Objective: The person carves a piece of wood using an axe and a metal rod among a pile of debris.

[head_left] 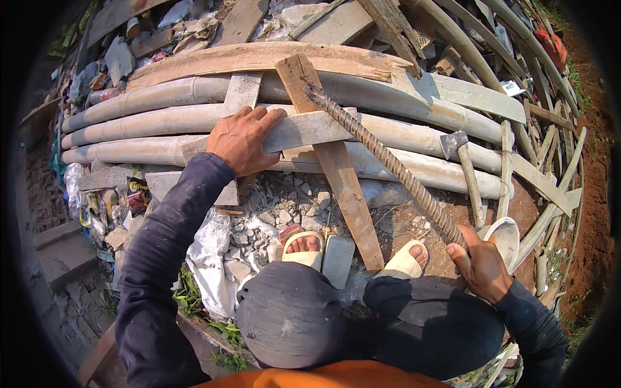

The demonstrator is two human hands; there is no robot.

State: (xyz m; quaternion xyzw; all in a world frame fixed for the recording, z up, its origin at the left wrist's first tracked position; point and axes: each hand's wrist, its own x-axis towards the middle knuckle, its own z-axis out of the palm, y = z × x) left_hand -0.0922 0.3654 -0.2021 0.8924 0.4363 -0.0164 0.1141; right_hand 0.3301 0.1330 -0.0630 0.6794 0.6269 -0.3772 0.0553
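Observation:
My left hand (244, 139) is closed round a short grey board (307, 130). This board lies across a longer brown plank (343, 191) that slants from the bamboo poles down toward my feet. My right hand (485, 264) is wrapped round the lower end of a ribbed steel bar (394, 161). The bar runs up and to the left, passing over the right end of the grey board. Its rough, narrowed tip is above the boards, near the upper part of the brown plank; whether it touches the wood I cannot tell.
Thick bamboo poles (162, 116) lie side by side in front of me. A hammer-like tool (472, 181) with a wooden handle leans against them at right, near a pale bucket (506, 238). Broken rubble (259, 226) lies by my sandals (404, 262). Scrap planks (259, 58) and rubbish lie beyond.

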